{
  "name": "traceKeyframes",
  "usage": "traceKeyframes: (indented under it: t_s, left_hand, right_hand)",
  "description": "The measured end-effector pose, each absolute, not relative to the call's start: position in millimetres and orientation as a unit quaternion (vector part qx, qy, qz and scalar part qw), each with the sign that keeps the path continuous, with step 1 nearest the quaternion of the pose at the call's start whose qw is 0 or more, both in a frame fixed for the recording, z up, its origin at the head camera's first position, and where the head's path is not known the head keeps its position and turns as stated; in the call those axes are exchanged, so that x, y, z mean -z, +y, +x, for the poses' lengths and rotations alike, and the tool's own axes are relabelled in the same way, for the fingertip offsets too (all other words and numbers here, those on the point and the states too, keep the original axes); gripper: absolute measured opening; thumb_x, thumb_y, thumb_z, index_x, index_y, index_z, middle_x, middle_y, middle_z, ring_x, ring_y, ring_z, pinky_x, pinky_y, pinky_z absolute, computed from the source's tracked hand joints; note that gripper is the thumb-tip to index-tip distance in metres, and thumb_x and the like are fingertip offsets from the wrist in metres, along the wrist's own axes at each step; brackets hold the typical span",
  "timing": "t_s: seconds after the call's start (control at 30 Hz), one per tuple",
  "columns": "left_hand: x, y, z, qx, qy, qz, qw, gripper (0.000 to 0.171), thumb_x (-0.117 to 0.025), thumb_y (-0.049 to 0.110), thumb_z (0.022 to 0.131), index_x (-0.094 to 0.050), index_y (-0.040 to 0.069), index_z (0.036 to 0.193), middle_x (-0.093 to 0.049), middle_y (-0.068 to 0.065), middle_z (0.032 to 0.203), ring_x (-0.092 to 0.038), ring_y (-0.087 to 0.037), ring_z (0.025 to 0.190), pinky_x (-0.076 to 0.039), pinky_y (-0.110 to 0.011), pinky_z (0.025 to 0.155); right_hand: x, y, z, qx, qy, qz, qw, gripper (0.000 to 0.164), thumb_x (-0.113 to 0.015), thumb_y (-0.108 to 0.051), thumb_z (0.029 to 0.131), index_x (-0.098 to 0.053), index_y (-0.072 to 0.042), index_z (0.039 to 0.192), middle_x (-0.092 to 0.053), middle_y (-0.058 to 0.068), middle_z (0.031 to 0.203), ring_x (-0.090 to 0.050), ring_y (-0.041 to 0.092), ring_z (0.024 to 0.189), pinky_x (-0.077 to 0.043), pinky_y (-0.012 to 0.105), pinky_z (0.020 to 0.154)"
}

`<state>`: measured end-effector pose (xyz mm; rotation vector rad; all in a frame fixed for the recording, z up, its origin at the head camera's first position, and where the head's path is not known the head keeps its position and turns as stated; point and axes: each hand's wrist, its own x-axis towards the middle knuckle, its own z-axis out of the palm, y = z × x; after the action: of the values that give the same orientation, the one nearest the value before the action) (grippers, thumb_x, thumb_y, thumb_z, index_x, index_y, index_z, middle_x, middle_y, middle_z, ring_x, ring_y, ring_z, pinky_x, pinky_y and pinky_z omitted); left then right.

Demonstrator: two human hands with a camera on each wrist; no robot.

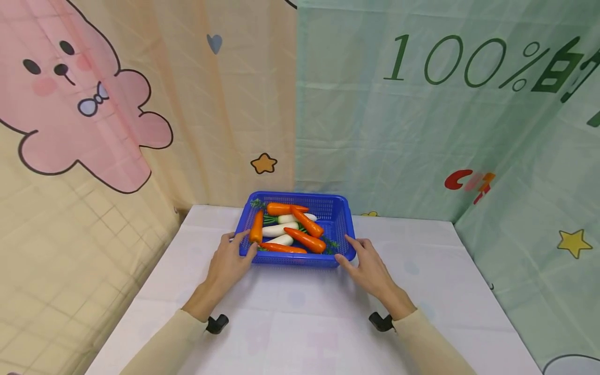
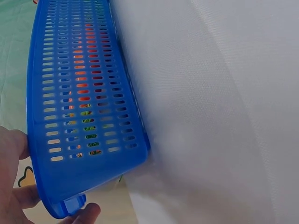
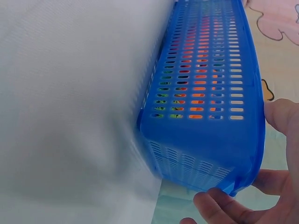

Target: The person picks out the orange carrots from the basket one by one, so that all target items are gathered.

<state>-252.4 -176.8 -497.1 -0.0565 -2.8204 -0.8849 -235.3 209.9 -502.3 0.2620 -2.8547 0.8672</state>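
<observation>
A blue perforated plastic basket (image 1: pixel 295 259) is at the far side of the table, between the two hands. Inside lie several orange carrots (image 1: pixel 304 240) and white radishes (image 1: pixel 280 229) with green tops. At its front left corner, the left hand (image 1: pixel 229 264) holds the rim, thumb toward the front and fingers along the side. Opposite it, the right hand (image 1: pixel 372 270) holds the front right corner the same way. In the left wrist view, fingertips (image 2: pixel 89 213) curl beneath the basket's end lip. The right wrist view shows fingertips (image 3: pixel 210 205) at the other end lip.
A white cloth covers the table (image 1: pixel 290 323). Behind it hang printed curtains, beige (image 1: pixel 225 104) on the left and green (image 1: pixel 375 130) on the right, close to the basket's back edge. Black wrist mounts (image 1: pixel 217 324) show at both sleeves.
</observation>
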Motion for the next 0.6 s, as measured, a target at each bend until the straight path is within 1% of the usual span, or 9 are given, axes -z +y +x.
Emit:
traceKeyframes:
  t_s: [0.13, 0.33, 0.6]
  left_hand:
    - [498.5, -178.7, -251.3, 0.307, -0.947, -0.022, 0.098, 0.064, -0.067, 0.043, 0.117, -0.059, 0.009, 0.17, -0.049, -0.04, 0.169, -0.071, -0.058, 0.137, -0.064, -0.072, 0.111]
    - [497.7, -178.8, -245.5, 0.321, -0.941, -0.022, 0.102, 0.065, -0.068, 0.042, 0.117, -0.058, 0.007, 0.171, -0.049, -0.04, 0.169, -0.067, -0.059, 0.143, -0.062, -0.073, 0.116]
    - [498.4, -179.0, -237.2, 0.336, -0.936, -0.024, 0.104, 0.071, -0.071, 0.04, 0.115, -0.054, 0.001, 0.172, -0.049, -0.04, 0.168, -0.065, -0.059, 0.146, -0.058, -0.072, 0.122]
  right_hand:
    - [503.1, 210.1, -233.3, -0.294, -0.949, 0.084, 0.073, 0.08, -0.075, -0.051, 0.113, -0.052, -0.005, 0.175, -0.061, 0.029, 0.158, -0.066, 0.043, 0.138, -0.063, 0.063, 0.119]
    - [503.7, 212.1, -228.2, -0.301, -0.947, 0.083, 0.069, 0.082, -0.077, -0.05, 0.112, -0.051, -0.005, 0.175, -0.061, 0.029, 0.159, -0.066, 0.045, 0.142, -0.06, 0.066, 0.123]
    - [503.7, 215.5, -218.6, -0.303, -0.947, 0.082, 0.069, 0.088, -0.079, -0.05, 0.111, -0.046, -0.002, 0.177, -0.062, 0.031, 0.157, -0.067, 0.045, 0.138, -0.06, 0.066, 0.122]
